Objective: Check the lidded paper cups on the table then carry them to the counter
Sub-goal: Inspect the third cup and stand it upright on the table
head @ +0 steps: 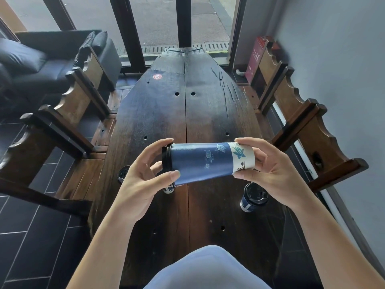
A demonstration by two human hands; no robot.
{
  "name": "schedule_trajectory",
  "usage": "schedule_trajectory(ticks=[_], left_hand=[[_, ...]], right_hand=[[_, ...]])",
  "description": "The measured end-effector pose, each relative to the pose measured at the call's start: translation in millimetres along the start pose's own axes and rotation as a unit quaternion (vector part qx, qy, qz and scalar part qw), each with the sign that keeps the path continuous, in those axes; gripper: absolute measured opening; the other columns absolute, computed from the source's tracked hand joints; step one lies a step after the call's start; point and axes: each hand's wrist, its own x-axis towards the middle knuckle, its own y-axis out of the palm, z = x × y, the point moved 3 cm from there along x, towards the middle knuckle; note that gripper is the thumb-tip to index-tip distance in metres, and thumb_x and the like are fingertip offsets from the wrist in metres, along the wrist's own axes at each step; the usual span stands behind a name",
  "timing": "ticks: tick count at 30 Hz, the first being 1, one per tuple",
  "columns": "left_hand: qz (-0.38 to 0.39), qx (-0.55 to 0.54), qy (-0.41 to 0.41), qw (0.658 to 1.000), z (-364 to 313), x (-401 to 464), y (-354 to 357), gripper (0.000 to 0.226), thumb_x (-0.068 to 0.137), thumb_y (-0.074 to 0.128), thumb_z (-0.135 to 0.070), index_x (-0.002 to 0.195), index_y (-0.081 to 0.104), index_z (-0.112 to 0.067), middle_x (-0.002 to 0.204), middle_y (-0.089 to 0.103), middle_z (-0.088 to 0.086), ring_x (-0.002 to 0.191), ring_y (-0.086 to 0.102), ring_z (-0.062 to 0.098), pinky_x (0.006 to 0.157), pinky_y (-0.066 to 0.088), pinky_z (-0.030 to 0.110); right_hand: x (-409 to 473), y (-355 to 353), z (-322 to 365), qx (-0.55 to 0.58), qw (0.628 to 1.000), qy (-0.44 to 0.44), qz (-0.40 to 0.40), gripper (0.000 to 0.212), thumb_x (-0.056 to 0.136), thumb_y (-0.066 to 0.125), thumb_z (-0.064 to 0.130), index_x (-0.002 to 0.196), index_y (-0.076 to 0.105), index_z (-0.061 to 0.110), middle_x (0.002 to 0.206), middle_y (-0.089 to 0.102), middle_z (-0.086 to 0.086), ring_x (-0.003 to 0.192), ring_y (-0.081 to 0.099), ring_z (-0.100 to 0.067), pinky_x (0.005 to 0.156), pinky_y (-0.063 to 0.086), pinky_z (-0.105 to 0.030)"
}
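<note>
A tall blue paper cup (205, 161) with a black lid and a white band at its base lies sideways in the air above the dark wooden table (208, 105). My left hand (143, 174) grips its lid end. My right hand (268, 172) grips its white base end. A second lidded cup (253, 197) stands upright on the table under my right hand. A third cup (168, 189) stands below the held one, mostly hidden by my left hand. A black lid (123, 173) shows at the table's left edge behind my left wrist.
Heavy wooden chairs line both sides of the table, one on the left (68, 122) and one on the right (308, 126). A dark sofa (41, 59) sits at the far left. Glass doors (158, 21) stand beyond the table's far end. A grey wall (343, 69) runs along the right.
</note>
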Motion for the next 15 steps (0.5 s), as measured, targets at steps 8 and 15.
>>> schedule_trajectory(ticks=[8, 15], left_hand=[[0.028, 0.024, 0.007, 0.999, -4.0, -0.7, 0.6, 0.068, 0.067, 0.084, -0.013, 0.129, 0.069, -0.035, 0.131, 0.064, 0.001, 0.112, 0.061, 0.021, 0.075, 0.058, 0.034], [0.013, 0.032, -0.012, 0.999, 2.1, 2.8, -3.3, 0.068, 0.069, 0.085, -0.02, 0.133, 0.066, -0.035, 0.128, 0.066, -0.002, 0.117, 0.065, 0.027, 0.089, 0.06, 0.048]], right_hand=[[-0.2, 1.1, -3.1, -0.004, 1.0, 0.016, 0.004, 0.068, 0.072, 0.082, 0.013, 0.135, 0.059, 0.022, 0.118, 0.069, 0.013, 0.123, 0.063, -0.017, 0.092, 0.059, -0.029], [1.8, 3.4, -3.8, 0.008, 1.0, 0.029, 0.001, 0.067, 0.072, 0.079, 0.01, 0.135, 0.058, 0.018, 0.113, 0.07, 0.018, 0.121, 0.064, -0.011, 0.087, 0.06, -0.025]])
